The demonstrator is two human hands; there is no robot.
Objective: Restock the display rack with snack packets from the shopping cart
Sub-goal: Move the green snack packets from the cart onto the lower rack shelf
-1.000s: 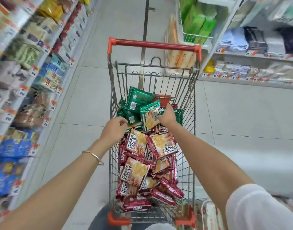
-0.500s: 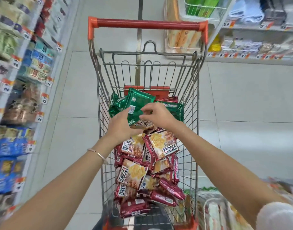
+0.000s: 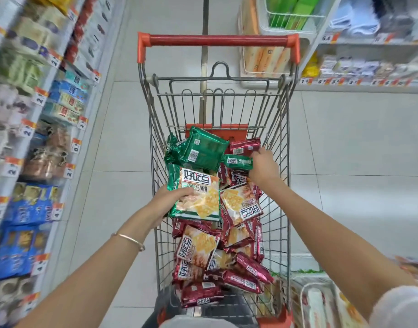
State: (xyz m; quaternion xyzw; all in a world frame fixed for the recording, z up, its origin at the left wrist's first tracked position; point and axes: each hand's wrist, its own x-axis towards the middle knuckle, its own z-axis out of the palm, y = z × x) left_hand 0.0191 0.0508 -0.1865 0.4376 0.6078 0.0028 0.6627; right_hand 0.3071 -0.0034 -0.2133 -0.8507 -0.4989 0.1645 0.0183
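Hands split since earlier: left hand [image 3: 172,200] now grips green packet [image 3: 197,194]; right hand [image 3: 262,165] closes on small green packet [image 3: 238,161] in cart [image 3: 285,176]. Gathering, not shelving.

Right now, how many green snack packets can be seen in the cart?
4, possibly more hidden: one in the left hand, one large on top, one behind it at left, one small at the right hand.
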